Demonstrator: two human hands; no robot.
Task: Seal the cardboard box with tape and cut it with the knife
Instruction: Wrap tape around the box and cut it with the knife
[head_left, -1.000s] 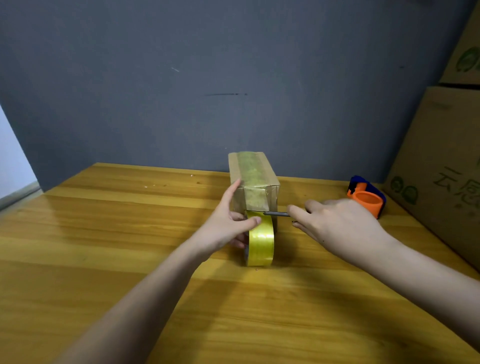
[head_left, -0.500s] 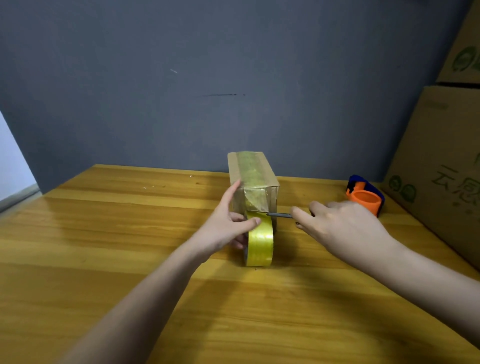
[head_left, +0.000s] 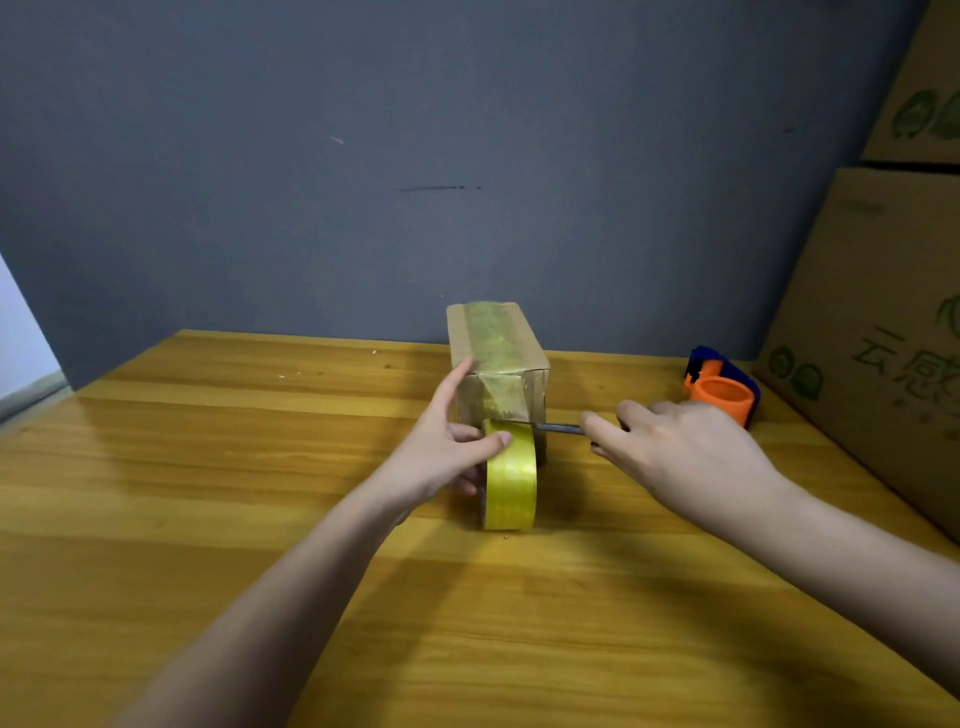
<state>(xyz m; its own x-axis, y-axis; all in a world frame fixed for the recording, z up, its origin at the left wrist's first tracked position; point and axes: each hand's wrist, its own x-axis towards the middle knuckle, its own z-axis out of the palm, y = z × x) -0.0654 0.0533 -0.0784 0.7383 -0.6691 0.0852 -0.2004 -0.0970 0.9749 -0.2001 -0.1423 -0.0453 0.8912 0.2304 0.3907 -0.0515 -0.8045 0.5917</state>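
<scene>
A small cardboard box (head_left: 530, 387) stands near the table's far edge, with yellowish tape running over its top and down its near face. A yellow tape roll (head_left: 511, 480) stands on edge right in front of it. My left hand (head_left: 441, 454) grips the roll, thumb across its top, forefinger raised against the box's left side. My right hand (head_left: 680, 452) holds a knife (head_left: 558, 427) whose thin blade lies level across the tape between roll and box. The knife's handle is hidden inside my right hand.
An orange and blue tape dispenser (head_left: 722, 387) sits at the back right of the wooden table (head_left: 208, 493). Large printed cardboard cartons (head_left: 878, 332) are stacked along the right edge. A grey wall (head_left: 363, 156) rises behind the table.
My right hand has drawn slightly to the right with the knife. The left hand, roll and box stay where they were.
</scene>
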